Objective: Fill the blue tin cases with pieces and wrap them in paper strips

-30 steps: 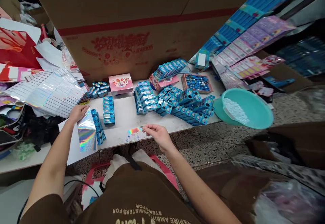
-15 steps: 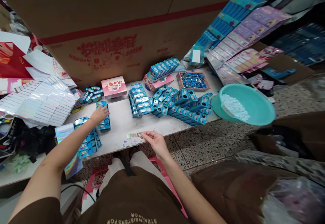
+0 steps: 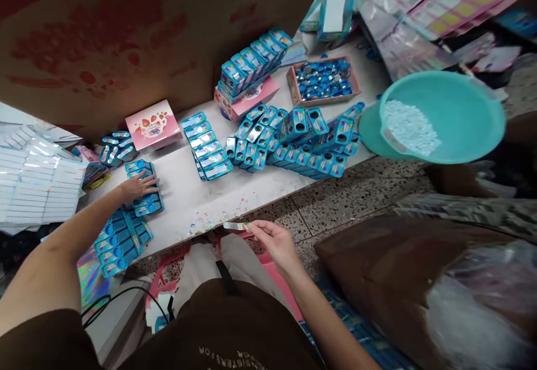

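Note:
My left hand [image 3: 136, 186] lies with its fingers spread on a row of blue boxes [image 3: 147, 206] at the left of the white table [image 3: 176, 205]. My right hand [image 3: 272, 238] pinches a thin shiny strip [image 3: 235, 226] by its right end, just off the table's front edge. Small stickers [image 3: 201, 220] dot the table edge near the strip. Below my left hand sit more blue boxes [image 3: 115, 247] with round lids. A separate row of blue boxes [image 3: 207, 149] stands at mid-table.
Pink box [image 3: 153, 126] stands at the back. Blue boxes with holes [image 3: 293, 151] are piled centre right. Behind them a tray [image 3: 323, 82] holds blue round pieces. A teal basin [image 3: 461, 118] with white bits is at the right. A large carton [image 3: 104, 40] rises behind the table.
The view has shifted and come closer to the table. My left hand stays on the box row, its fingers now more spread. My right hand still holds the strip, now just past the table edge.

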Available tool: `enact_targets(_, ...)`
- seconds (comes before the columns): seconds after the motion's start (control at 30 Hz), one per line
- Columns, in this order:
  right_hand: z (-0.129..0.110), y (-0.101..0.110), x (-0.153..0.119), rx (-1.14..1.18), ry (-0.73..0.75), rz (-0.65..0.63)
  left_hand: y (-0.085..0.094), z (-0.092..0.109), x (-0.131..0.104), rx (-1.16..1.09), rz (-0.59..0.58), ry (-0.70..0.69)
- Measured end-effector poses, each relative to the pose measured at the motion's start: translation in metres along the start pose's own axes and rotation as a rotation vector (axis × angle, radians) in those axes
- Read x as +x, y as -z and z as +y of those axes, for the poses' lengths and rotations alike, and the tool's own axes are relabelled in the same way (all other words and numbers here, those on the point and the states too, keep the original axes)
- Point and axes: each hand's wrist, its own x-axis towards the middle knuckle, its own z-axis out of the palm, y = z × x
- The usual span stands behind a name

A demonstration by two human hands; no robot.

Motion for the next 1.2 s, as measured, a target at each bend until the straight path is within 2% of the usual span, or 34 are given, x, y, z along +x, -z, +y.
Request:
enact_targets(0.1,-0.003,0.011,0.005,-0.003,-0.004,0.029,0.004,-0.006,-0.010,0.031,-0.051,-0.068)
enact_targets(0.17,-0.003,0.016,0.008,-0.003,-0.008,0.041,0.004,-0.009,-0.010,0.048,-0.044,-0.086)
enact_targets(0.27,-0.001,0.019,0.012,0.001,-0.033,0.060,0.001,-0.014,-0.001,0.102,-0.006,-0.090)
enact_targets(0.43,0.003,0.017,0.016,0.022,-0.049,0.068,0.008,-0.015,0.017,0.204,-0.067,-0.145)
enact_targets(0.67,0.005,0.019,0.019,0.026,-0.038,0.058,0.018,0.009,0.030,0.144,0.105,0.097)
enact_targets(0.77,0.006,0.019,0.020,0.021,-0.015,0.082,0.015,0.022,0.035,0.116,0.126,0.196)
enact_targets(0.9,0.006,0.012,0.019,0.045,-0.021,0.080,0.006,0.043,0.041,0.058,0.212,0.420)
enact_targets(0.97,0.005,0.006,0.016,0.048,-0.016,0.069,0.001,0.048,0.041,0.023,0.240,0.465)
enact_targets(1.03,0.006,0.000,0.012,0.057,-0.014,0.068,-0.001,0.046,0.036,-0.027,0.261,0.418)
enact_targets(1.1,0.007,-0.006,0.007,0.071,-0.015,0.078,-0.002,0.034,0.029,-0.105,0.336,0.364)
enact_targets(1.13,0.009,-0.009,0.004,0.077,-0.017,0.083,-0.003,0.026,0.025,-0.155,0.418,0.391)
enact_targets(1.2,0.013,-0.014,0.000,0.092,-0.016,0.097,-0.004,0.006,0.019,-0.298,0.641,0.609)
